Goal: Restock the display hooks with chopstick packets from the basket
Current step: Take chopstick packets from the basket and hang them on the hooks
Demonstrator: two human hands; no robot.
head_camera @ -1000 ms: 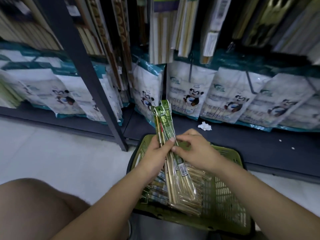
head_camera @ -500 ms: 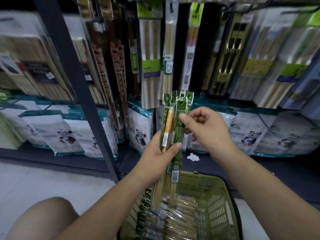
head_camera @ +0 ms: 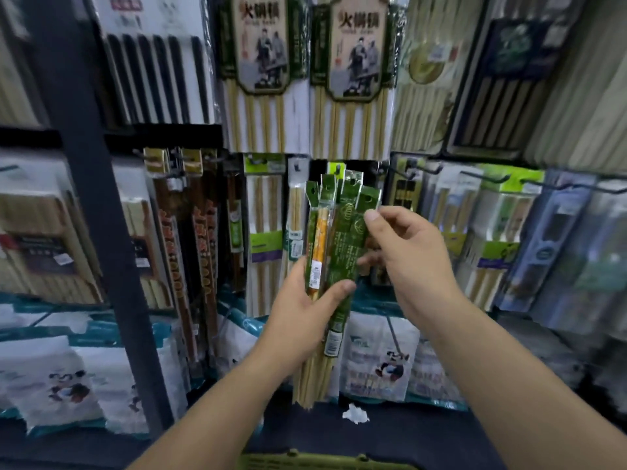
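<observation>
My left hand [head_camera: 307, 312] grips a fanned bundle of green chopstick packets [head_camera: 334, 252] upright in front of the display, thumb across their middle. My right hand [head_camera: 403, 249] pinches the rightmost packet near its top, thumb on the front and fingers behind. The packets' punched header holes sit just below a row of display hooks [head_camera: 337, 169] where other chopstick packs hang. Only the rim of the green basket [head_camera: 325, 461] shows at the bottom edge.
A dark metal upright [head_camera: 98, 232] stands to the left. Hanging chopstick packs fill the rows above and beside the hooks. Panda-print bags [head_camera: 380, 357] line the lower shelf, with a crumpled white scrap [head_camera: 354, 413] on the dark ledge.
Both hands have lifted the bundle out of the basket up to the level of the hooks. The view has tilted upward, so the basket has dropped to the bottom edge.
</observation>
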